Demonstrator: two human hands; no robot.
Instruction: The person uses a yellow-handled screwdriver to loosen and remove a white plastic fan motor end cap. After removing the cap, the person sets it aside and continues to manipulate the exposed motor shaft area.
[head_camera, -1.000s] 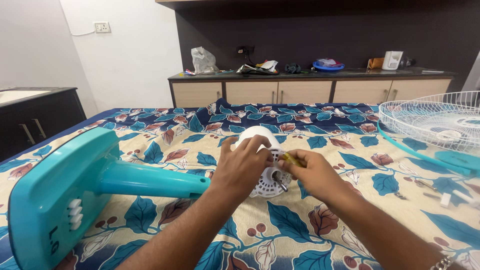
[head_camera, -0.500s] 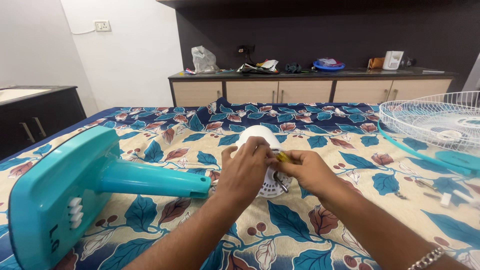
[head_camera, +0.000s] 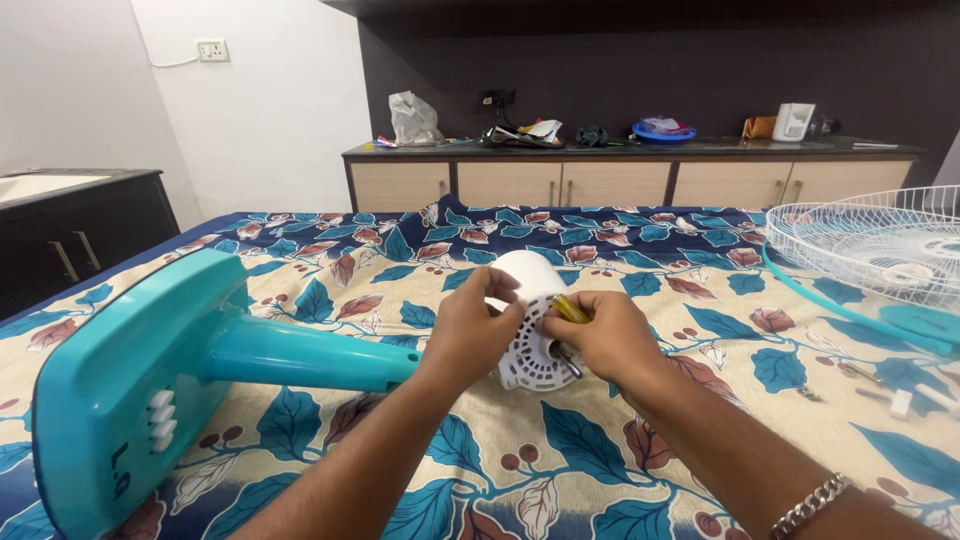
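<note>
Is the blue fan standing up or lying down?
Lying down. The teal fan stand lies flat along the flowered bed cover, its base tipped on edge, the white motor housing resting on the cover.

fan grille (head_camera: 880, 250) cut off right

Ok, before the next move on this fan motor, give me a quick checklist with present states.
1. Left hand steadies the white motor housing: ok.
2. Right hand holds the yellow-handled screwdriver: ok.
3. Screwdriver tip seated in a screw: cannot tell, fingers hide it.
4. Teal fan base lies flat on the bedsheet: ok.
5. White grille set apart from the hands: ok.
6. Loose small parts beside the grille, all there: cannot tell.
</note>
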